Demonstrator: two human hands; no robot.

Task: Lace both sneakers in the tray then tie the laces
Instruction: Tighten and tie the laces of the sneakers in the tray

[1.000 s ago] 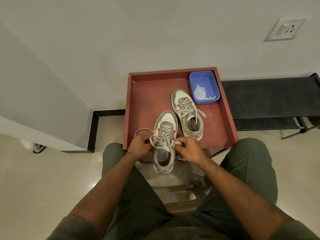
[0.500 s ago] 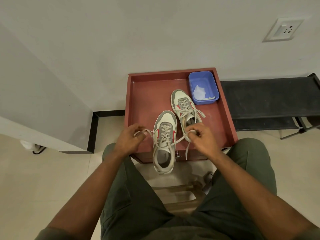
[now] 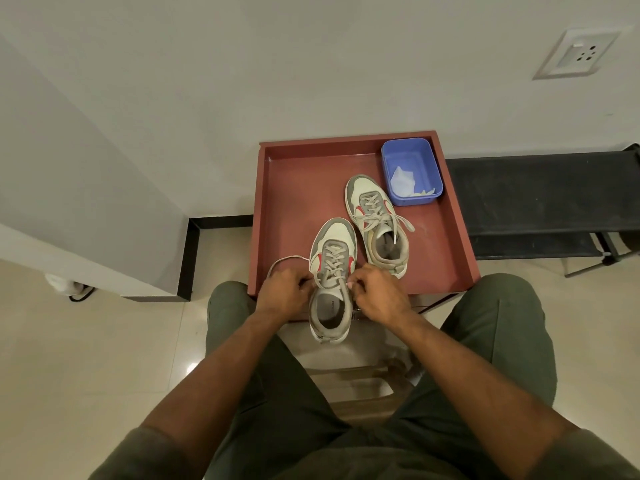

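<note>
Laces are the whole matter here: we have the near grey-and-white sneaker with red side accents (image 3: 331,278) lying toe-away, heel-toward us, its long axis running almost straight out from our lap, its heel overhanging the near rim of the square reddish-brown tray (image 3: 277,202). Our left hand (image 3: 282,294) sits at the sneaker's left flank and our right hand (image 3: 375,294) at its right flank, level with the top eyelets, so neither is nearer; each is closed in a pinch on one end of the pale flat lace (image 3: 284,263), which loops out leftward past the left knuckles. We judge that the crossing or knotting to come happens over the tongue, between the two hands. The second matching sneaker (image 3: 375,220) lies farther back and to the right, touching the first, laced and seemingly tied. A blue plastic tub (image 3: 412,147) holding crumpled white paper stands in the tray's far right corner. Our fingers hide the lace tips and the uppermost eyelets, so we cannot tell whether lacing is finished.
</note>
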